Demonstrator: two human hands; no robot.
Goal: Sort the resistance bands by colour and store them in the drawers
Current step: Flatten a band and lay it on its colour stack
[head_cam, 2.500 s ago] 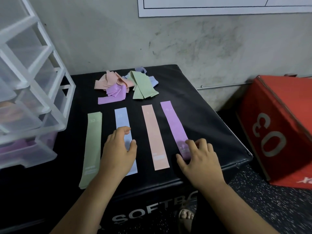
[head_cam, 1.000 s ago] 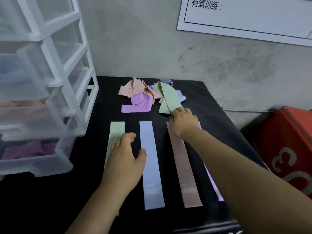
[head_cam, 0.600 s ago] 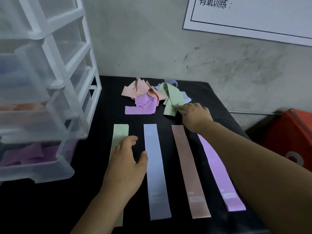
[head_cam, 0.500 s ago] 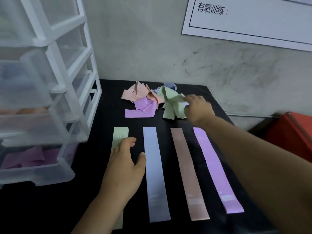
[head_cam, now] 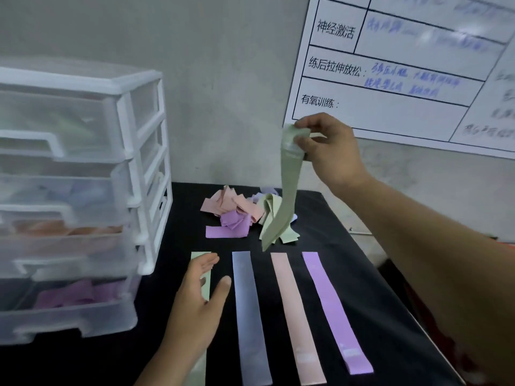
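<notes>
Head view: a white drawer unit stands at the left on the black box. A green strip, blue strip, pink strip and purple strip lie in a row, with a jumbled pile behind them. The right hand pinches a green band that dangles over the pile. The left hand rests flat, fingers relaxed, on the green strip.

Matt green band, transl. plastic drawers

The plastic drawer unit blocks the tabletop's left edge and the wall closes its far edge, where the band pile lies under a hanging green band; bare lanes run between the flat blue band, pink band and purple band and along the right edge.
</notes>
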